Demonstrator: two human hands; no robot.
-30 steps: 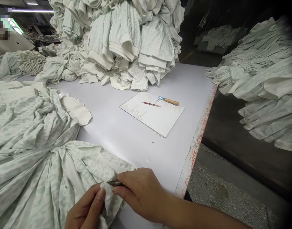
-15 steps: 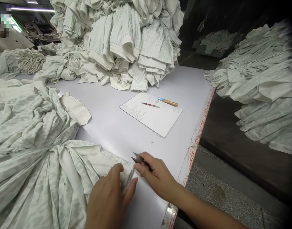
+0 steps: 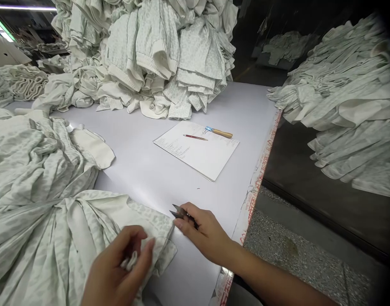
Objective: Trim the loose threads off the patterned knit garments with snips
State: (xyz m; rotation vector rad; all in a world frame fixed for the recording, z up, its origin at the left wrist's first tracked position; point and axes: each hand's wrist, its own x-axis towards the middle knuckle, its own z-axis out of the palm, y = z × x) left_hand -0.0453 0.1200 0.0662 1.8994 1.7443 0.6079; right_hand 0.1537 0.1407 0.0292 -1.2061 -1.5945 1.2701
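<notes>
My right hand is closed around dark thread snips, whose two pointed blades stand apart and point left. The blades lie just beyond the corner of a pale green-and-white printed garment, spread on the table at the lower left. Over that garment, my left hand is curled, thumb and forefinger close together. A whitish fold of the cloth shows inside its grip; the other fingertips are hidden.
A white table bears a paper pad with a pen and a wooden-handled tool. A tall garment heap stands behind, another pile at left. More garments hang beyond the right edge.
My left hand has drawn back left and down from the garment's corner, uncovering its edge. My right hand keeps hold of the snips beside it. The whole view has shifted slightly.
</notes>
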